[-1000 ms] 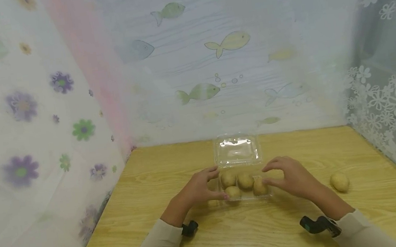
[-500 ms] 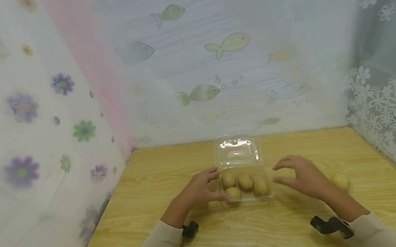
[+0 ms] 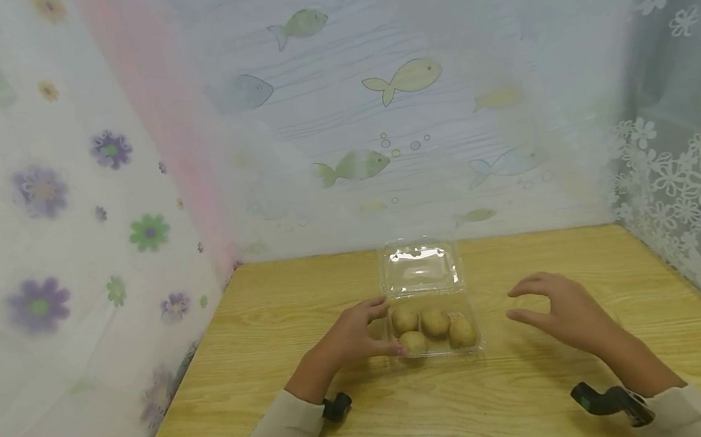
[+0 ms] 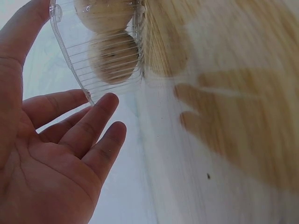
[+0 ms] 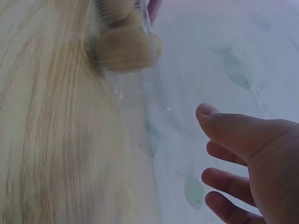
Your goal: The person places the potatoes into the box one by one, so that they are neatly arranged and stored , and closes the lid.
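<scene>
A clear plastic clamshell container (image 3: 476, 342) stands on the table with its lid (image 3: 421, 268) tipped back. Inside its base lie several potatoes (image 3: 435, 322). My left hand (image 3: 357, 333) holds the base by its left side, thumb at the near corner and fingers toward the far one. In the left wrist view, potatoes (image 4: 113, 57) show through the ribbed wall beside the fingers. My right hand (image 3: 569, 312) hovers right of the container, apart from it, with thumb and fingers spread and nothing between them. The loose potato on the right is hidden behind this hand now.
The wooden table (image 3: 294, 290) meets a fish-patterned sheet (image 3: 404, 118) at its back edge. Flowered sheets hang at the left (image 3: 68, 243) and right (image 3: 696, 172). A black wrist camera (image 3: 612, 403) sits on the right sleeve.
My right hand has moved away from the container to the right, now covering the loose potato seen earlier. The left hand and the container have hardly moved.
</scene>
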A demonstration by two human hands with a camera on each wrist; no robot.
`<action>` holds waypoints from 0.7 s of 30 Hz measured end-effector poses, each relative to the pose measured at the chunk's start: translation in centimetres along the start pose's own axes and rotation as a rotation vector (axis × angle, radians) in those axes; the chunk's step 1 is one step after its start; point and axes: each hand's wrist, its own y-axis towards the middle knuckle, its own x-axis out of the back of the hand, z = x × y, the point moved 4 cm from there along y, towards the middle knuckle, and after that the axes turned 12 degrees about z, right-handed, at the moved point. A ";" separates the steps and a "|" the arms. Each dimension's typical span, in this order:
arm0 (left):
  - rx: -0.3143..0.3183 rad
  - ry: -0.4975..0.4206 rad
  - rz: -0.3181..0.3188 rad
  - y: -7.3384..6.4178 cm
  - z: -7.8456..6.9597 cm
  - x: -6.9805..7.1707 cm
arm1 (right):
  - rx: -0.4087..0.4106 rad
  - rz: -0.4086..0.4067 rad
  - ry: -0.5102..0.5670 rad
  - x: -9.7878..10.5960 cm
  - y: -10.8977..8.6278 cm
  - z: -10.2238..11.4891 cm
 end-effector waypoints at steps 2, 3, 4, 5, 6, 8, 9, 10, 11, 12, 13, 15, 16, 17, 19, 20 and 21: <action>0.001 0.001 0.000 0.0 0.0 0.0 | -0.009 -0.001 -0.005 0.2 -0.2 -0.2; 0.001 0.003 0.000 0.1 0.0 0.0 | -0.014 -0.001 -0.007 0.3 -0.4 -0.3; 0.001 0.006 0.000 0.1 0.0 0.0 | -0.019 -0.002 -0.010 0.4 -0.5 -0.4; 0.000 0.007 -0.001 0.1 0.1 0.1 | -0.022 -0.003 -0.012 0.5 -0.6 -0.5; 0.000 0.008 -0.001 0.1 0.1 0.1 | -0.024 -0.004 -0.015 0.6 -0.7 -0.6; 0.002 0.007 -0.003 0.1 0.1 0.0 | -0.027 -0.004 -0.016 0.8 -0.9 -0.8; 0.004 0.005 -0.003 0.1 0.1 0.0 | -0.029 -0.004 -0.015 0.9 -0.9 -0.9; 0.006 0.004 -0.003 0.1 0.1 0.0 | -0.031 -0.002 -0.016 0.9 -1.0 -1.0; 0.006 0.002 -0.003 0.0 0.1 0.0 | -0.035 -0.002 -0.017 1.0 -1.1 -1.2; 0.009 -0.001 -0.002 0.0 0.1 0.0 | -0.039 -0.001 -0.018 1.1 -1.2 -1.3; 0.009 0.002 -0.003 0.0 0.2 -0.1 | -0.044 -0.001 -0.018 1.2 -1.3 -1.4; 0.009 0.009 -0.005 0.1 0.2 -0.1 | -0.056 0.001 -0.022 1.4 -1.5 -1.7; 0.009 0.015 -0.006 0.1 0.2 -0.1 | -0.064 0.004 -0.022 1.5 -1.5 -1.9; 0.009 0.020 -0.006 0.1 0.2 -0.1 | -0.072 0.005 -0.020 1.6 -1.7 -2.0; 0.007 0.027 -0.007 0.2 0.2 -0.1 | -0.090 0.007 -0.016 1.7 -1.9 -2.4; 0.007 0.024 -0.007 0.1 0.2 0.0 | -0.096 0.005 -0.017 1.7 -2.0 -2.6; 0.008 0.021 -0.005 0.1 0.1 0.0 | -0.102 0.007 -0.013 1.7 -2.1 -2.9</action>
